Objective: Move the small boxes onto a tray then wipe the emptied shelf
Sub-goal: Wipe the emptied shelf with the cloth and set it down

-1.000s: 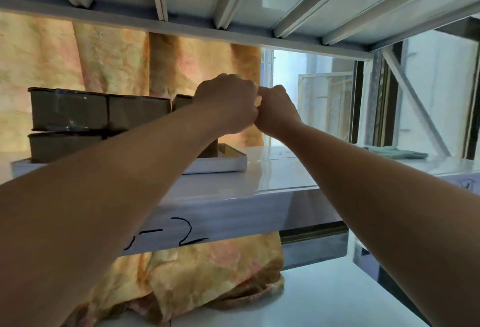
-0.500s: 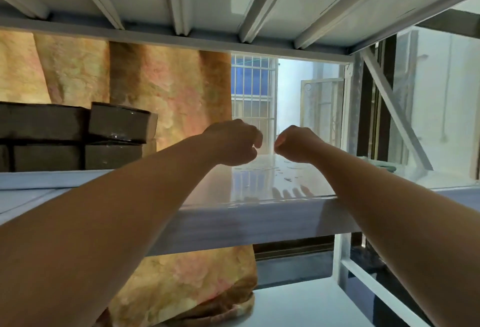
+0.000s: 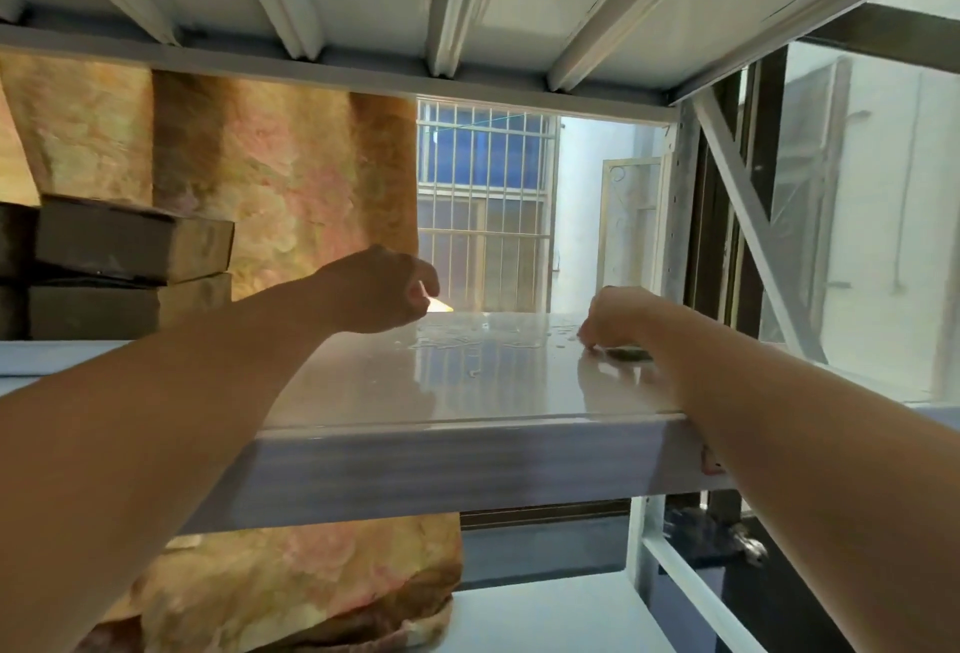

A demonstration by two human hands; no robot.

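Dark small boxes [image 3: 130,247] sit stacked two high at the far left of the glossy white shelf [image 3: 467,392]. The pale band under them looks like the tray's rim [image 3: 52,356]. My left hand [image 3: 379,291] hovers just above the middle of the shelf, with its fingers loosely curled and nothing in them. My right hand [image 3: 618,314] is lower and to the right. Its fingertips are curled down onto a dark cloth [image 3: 631,354] lying on the shelf, and my wrist hides most of the cloth. Water drops [image 3: 467,340] glisten on the shelf between my hands.
The ribbed underside of the upper shelf [image 3: 467,3] hangs close overhead. A diagonal brace and upright post [image 3: 743,216] close the right end. A yellow-pink patterned fabric [image 3: 291,195] hangs behind on the left. A lower shelf [image 3: 545,621] lies below.
My hands, pressed together as fists a second ago, have parted. The right one dropped right onto the cloth and the left loosened. The view shifted right, so fewer boxes show.
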